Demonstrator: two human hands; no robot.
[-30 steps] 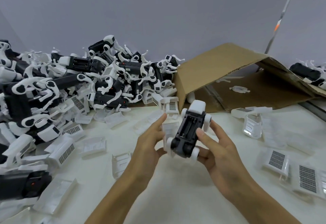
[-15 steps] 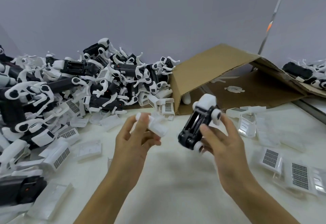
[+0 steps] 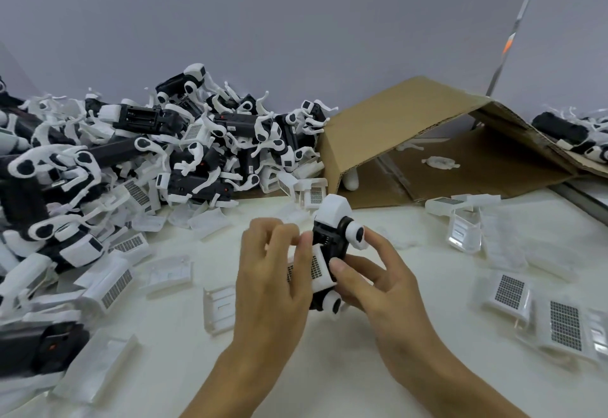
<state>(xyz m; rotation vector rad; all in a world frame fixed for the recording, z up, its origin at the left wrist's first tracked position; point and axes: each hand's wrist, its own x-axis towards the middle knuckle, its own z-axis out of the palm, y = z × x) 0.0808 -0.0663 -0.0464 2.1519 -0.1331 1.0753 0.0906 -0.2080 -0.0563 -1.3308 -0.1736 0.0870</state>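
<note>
Nearest to me, over the pale desk [image 3: 329,378], I saw both hands working on one piece. The left hand [image 3: 273,279] had its fingers curled and was pinching a white grille cover [image 3: 315,269], holding it against the black middle of a toy body [image 3: 332,239]. The right hand [image 3: 378,282] gripped that toy body from the other side, thumb on its lower part and fingers wrapped behind. The toy body was held tilted above the desk between the two hands, its white end pointing away from me.

Just left of the hands a clear tray [image 3: 219,309] lay flat on the desk. Out to the right, more grille covers [image 3: 564,323] lay scattered. Farther back on the left sat a heap [image 3: 138,160] of black-and-white toys. It reached to an opened cardboard box [image 3: 404,134] lying on its side before the grey wall [image 3: 296,22].
</note>
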